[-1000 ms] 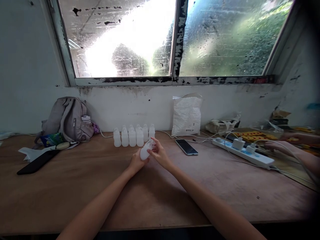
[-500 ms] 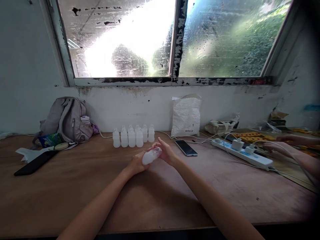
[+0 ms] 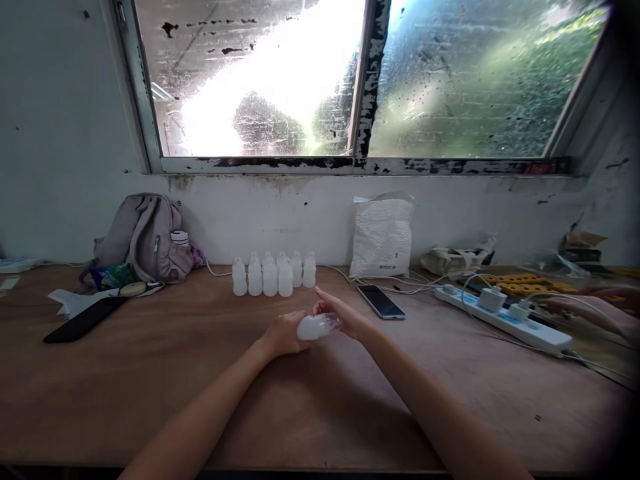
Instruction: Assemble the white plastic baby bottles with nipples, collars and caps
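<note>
A small frosted white bottle (image 3: pixel 311 327) with a clear cap (image 3: pixel 332 323) is held above the table, lying nearly on its side with the cap to the right. My left hand (image 3: pixel 286 335) is closed around the lower part of the bottle. At the cap end, my right hand (image 3: pixel 345 315) has its fingers curled behind and around the clear cap, the index finger raised; part of its grip is hidden. Beyond both hands, several similar white bottles (image 3: pixel 270 277) stand upright in a cluster.
A phone (image 3: pixel 381 302) lies right of my hands, before a white plastic bag (image 3: pixel 383 237). Further right are a power strip (image 3: pixel 505 319) with cables and another person's hand (image 3: pixel 583 310). A backpack (image 3: pixel 150 237) and a black flat object (image 3: pixel 85 320) are at the left.
The bottle has turned from tilted up to nearly level, with both hands still on it. The whole view has shifted slightly. The other person's arm at the right has moved.
</note>
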A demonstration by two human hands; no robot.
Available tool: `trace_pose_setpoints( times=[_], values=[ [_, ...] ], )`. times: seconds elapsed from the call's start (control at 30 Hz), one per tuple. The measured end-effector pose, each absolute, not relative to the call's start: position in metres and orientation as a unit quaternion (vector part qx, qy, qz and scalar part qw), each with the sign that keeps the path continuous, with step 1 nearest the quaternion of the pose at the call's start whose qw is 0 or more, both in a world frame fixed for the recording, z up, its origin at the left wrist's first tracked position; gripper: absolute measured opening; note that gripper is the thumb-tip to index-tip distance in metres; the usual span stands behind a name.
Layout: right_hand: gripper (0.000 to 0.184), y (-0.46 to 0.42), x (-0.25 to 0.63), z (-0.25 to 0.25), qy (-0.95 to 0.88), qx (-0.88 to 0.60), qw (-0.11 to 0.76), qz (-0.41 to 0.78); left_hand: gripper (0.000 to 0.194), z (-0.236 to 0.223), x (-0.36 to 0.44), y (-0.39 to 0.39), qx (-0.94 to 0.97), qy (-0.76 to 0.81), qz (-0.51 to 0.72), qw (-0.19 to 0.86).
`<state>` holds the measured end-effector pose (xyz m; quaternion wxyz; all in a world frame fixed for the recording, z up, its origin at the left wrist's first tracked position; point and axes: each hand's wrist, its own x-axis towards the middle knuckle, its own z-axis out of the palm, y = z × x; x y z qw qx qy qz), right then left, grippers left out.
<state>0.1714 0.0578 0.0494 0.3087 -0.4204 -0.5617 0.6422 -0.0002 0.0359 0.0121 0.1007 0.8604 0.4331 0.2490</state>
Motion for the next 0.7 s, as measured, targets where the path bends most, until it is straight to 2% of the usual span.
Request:
trace_pose_setpoints(
  times=[0.17,0.7],
  values=[
    [0.054,0.0585,0.1689,0.0429,-0.549,-0.398,0.309,0.667,0.033,0.0108,-0.0003,0.0375,0.876,0.414,0.243,0.034],
    [0.046,0.0602,0.1639,0.0390,-0.539,-0.400,0.340,0.659,0.036,0.0091,0.0054,0.0374,0.867,0.443,0.229,-0.020]
  ],
)
